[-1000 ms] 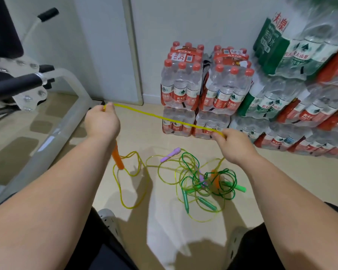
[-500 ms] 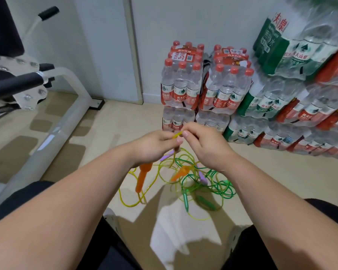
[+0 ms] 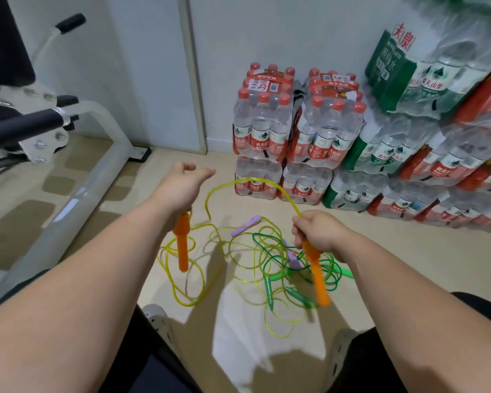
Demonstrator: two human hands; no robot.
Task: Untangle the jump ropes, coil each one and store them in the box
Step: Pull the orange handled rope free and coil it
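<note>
Jump ropes [image 3: 267, 259] are heaped in a tangle on the floor [image 3: 408, 265], and the yellow rope [image 3: 253, 181] is lifted out of the heap in an arch between the two hands. For a neat coil, the yellow cord is best drawn clear of the green rope [image 3: 270, 242] loop by loop, each span being gathered without a jerk so that the knot below is not tightened.

The left hand [image 3: 179, 185] is closed loosely about one end of the cord, with one orange handle [image 3: 182, 245] dangling beneath it. Thumb and forefinger are spread, and the exact hold is hidden by the back of the hand. The right hand [image 3: 318, 231] is clenched on the cord just above the other orange handle [image 3: 316, 276], which is blurred.

A purple handle [image 3: 245, 226] lies in the heap. No box is seen. Packs of bottled water [image 3: 295, 131] are stacked against the wall.
</note>
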